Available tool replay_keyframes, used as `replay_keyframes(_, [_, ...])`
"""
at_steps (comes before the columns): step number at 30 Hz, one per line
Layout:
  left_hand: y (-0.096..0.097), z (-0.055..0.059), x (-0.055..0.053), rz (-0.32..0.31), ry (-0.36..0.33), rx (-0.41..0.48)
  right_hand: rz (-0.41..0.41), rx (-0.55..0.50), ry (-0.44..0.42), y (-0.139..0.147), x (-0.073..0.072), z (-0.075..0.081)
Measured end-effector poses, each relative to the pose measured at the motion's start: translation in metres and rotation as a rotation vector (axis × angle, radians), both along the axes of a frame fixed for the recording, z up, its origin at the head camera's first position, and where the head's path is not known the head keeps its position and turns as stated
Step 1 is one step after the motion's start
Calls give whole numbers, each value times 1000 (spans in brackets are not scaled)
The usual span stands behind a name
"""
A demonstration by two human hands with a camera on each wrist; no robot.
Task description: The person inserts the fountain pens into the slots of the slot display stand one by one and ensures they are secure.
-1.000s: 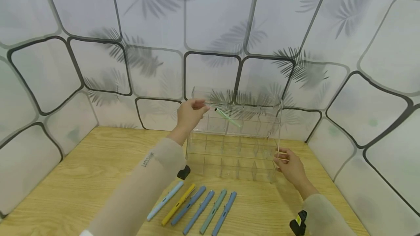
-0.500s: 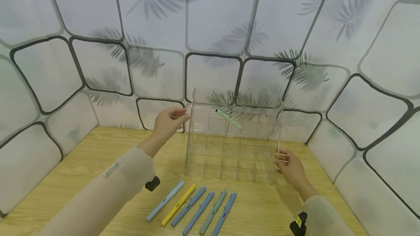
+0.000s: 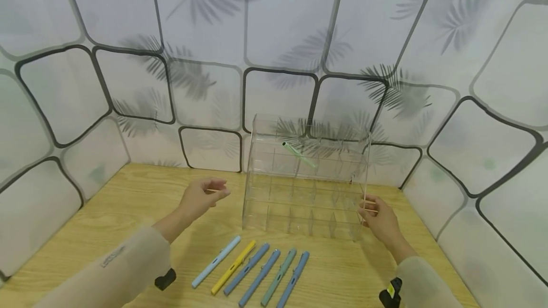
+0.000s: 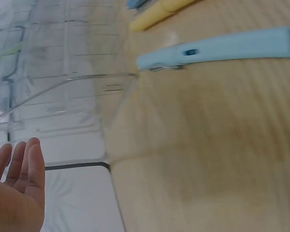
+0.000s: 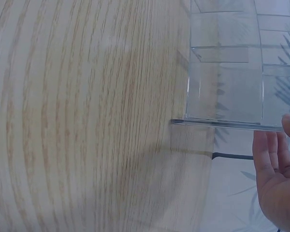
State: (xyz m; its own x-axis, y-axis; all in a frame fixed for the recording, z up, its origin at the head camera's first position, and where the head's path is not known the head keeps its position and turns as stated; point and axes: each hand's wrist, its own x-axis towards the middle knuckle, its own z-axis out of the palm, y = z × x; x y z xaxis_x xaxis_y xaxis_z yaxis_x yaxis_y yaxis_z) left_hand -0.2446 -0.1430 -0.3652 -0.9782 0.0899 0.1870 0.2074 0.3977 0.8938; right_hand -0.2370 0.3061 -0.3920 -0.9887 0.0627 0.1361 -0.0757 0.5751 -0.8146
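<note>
A clear acrylic pen rack with tiered compartments stands upright at the back of the table. A light green pen lies slanted on an upper tier of it. My right hand holds the rack's right side panel, thumb on one face and fingers on the other in the right wrist view. My left hand hovers to the left of the rack, apart from it, fingers loosely bent and holding nothing. In front of the rack lie a light blue pen, a yellow pen, a green pen and several darker blue pens.
The wooden table runs back to a patterned curtain, which closes in the back and both sides. Black wrist-camera mounts sit at both sleeves.
My left hand has moved away from the rack's upper left, leftward and down toward the table. The right hand stays at the side panel; rack and pens keep their places.
</note>
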Motion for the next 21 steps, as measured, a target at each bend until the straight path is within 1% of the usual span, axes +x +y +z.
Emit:
replay_keyframes(4, [-6,-17,11,-3,-33,-38,-3,-2,-2,1,0,-1])
replay_keyframes(6, [-8,-27,16,-13,-37,-63,-3,-3,-2,1,0,-1])
replay_keyframes(9, [-10,-40,22,-34,-42,-78,-3,-3,-3,1,0,-1])
replay_keyframes(15, [-9,-60,32,-78,-69,-93,2,-9,-1,2,-1,-1])
replay_keyframes(18, [-9,-68,37,-124,-82,-113,6,-14,-1,2,-1,-1])
replay_keyframes(21, [-9,-72,42,-187,-92,-134,9,-15,0,2,-1,-1])
